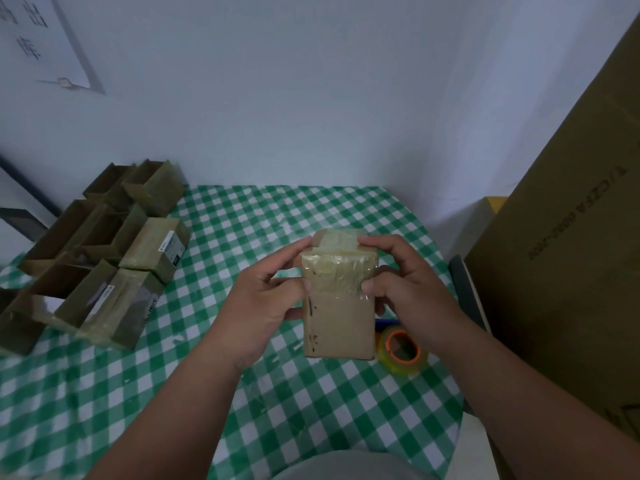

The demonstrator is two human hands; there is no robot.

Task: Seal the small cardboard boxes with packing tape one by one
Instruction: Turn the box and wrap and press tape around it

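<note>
Underneath, a green-checked tablecloth meets the pale wall.

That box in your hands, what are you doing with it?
A person holds a small box above the checked table with both hands. The left hand and right hand grip its sides, thumbs pressing clear tape laid over its top end. The tape roll lies on the table beside it. More boxes, several open, wait at the left.
</note>
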